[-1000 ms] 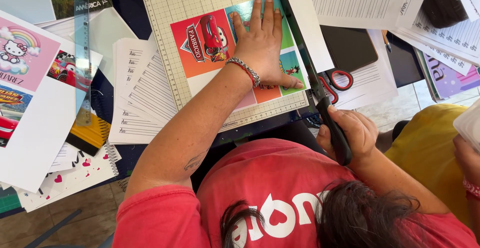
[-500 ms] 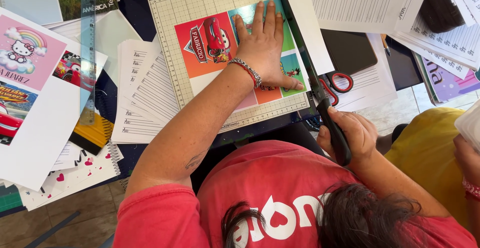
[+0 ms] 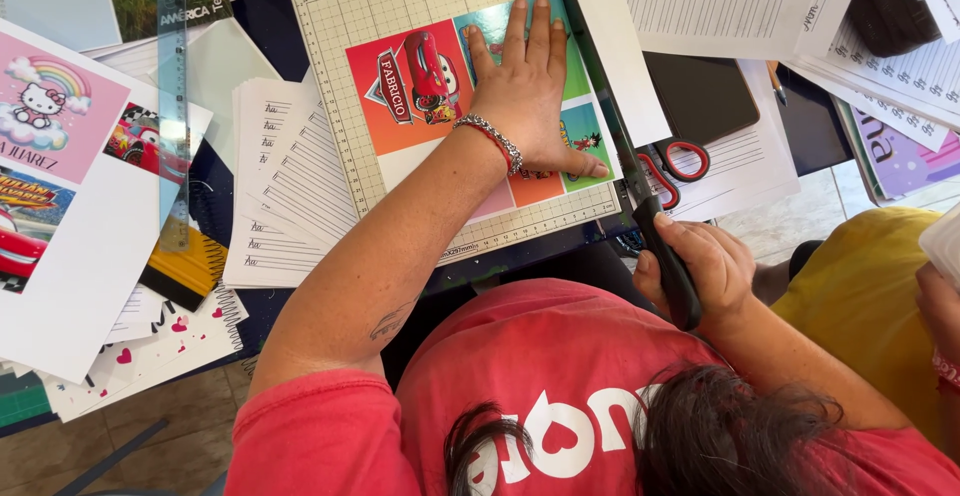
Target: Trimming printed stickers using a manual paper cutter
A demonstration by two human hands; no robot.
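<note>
1. Pressing down flat, my left hand (image 3: pixel 528 106) has its fingers spread on the colourful printed sheet (image 3: pixel 470 96), which lies on the gridded paper trimmer (image 3: pixel 400 16).
2. My right hand (image 3: pixel 705 266) is wrapped tight round the black cutter handle (image 3: pixel 668 271), arm low along the sheet's right edge, so I reckon the cut's nearly through.
3. Further out: red-handled scissors (image 3: pixel 675 166), lined worksheets (image 3: pixel 290 186), a pink cartoon print (image 3: pixel 55 116), and a clear ruler (image 3: pixel 172 96).
</note>
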